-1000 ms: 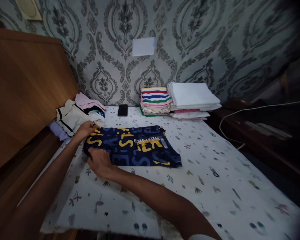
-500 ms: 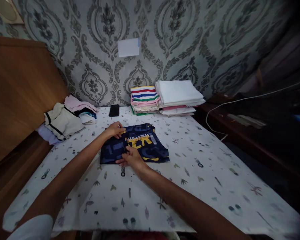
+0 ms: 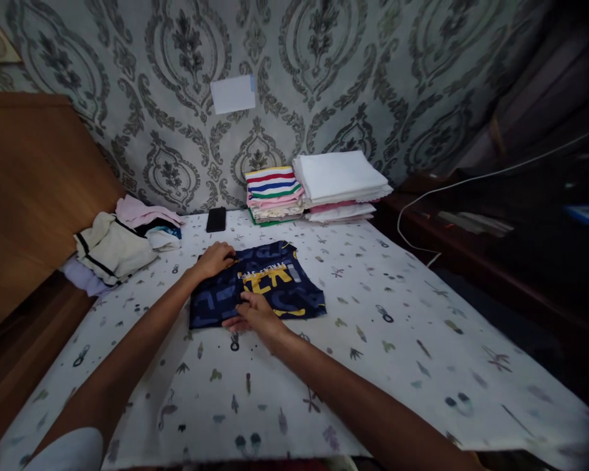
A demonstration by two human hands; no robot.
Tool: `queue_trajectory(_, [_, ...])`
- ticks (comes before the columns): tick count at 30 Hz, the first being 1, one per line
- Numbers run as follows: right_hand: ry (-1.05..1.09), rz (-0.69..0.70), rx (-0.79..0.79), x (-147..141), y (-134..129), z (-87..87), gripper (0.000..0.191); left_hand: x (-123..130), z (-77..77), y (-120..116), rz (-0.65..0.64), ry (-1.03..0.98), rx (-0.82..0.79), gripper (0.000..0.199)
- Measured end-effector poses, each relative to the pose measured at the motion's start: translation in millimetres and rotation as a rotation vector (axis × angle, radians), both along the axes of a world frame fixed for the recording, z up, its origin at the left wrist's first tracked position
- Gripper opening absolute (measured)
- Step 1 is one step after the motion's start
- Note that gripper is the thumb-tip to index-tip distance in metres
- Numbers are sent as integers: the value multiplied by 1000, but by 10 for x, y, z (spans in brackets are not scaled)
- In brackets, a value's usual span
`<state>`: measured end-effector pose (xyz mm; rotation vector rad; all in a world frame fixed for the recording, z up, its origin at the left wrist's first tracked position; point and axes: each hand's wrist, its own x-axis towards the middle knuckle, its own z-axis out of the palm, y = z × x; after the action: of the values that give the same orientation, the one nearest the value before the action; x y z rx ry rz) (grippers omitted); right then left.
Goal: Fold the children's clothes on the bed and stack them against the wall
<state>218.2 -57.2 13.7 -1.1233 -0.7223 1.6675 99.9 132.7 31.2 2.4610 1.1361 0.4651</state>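
Note:
A dark navy garment (image 3: 294,288) with yellow and white lettering lies folded flat on the white patterned cloth (image 3: 402,366). At its far left edge is my left hand (image 3: 216,258), its fingers curled over the fabric and gripping it. My right hand (image 3: 255,316) is at the near edge, thumb on top of the cloth and fingers at the rim, pinching the fabric.
Loose clothes (image 3: 115,245) lie in a heap at the back left, beside a wooden panel (image 3: 29,196). A black phone (image 3: 216,220), a striped folded stack (image 3: 273,190) and a white folded stack (image 3: 341,178) stand along the wall. A cable (image 3: 451,185) hangs at right.
The view has shifted slightly, so most things appear further left. My left hand has turned more palm-down, its fingers now curled over the garment's far edge. My right hand stays at the near edge.

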Motion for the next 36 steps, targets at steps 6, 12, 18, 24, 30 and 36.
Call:
queue_trajectory(6, [-88,5,56,28,16,-86,36,-16,-2,151,62,19,47,15])
queue_trajectory(12, [-240,39,48,145,48,-79,58,78,-84,170,102,48,79,15])
queue_trajectory(18, [-500,154,82,270,9,122,57,55,-34,19,137,65,177,17])
queue_trajectory(24, [-1436,40,390,416,-21,442,28,-85,-57,-322,59,53,274,32])
queue_trajectory(30, [-1500,133,663,231,-56,326,25,32,-411,-659,54,232,210,51])
queue_trajectory(36, [-1560,232,974,42,-136,211,13,-164,-267,-559,93,35,262,42])
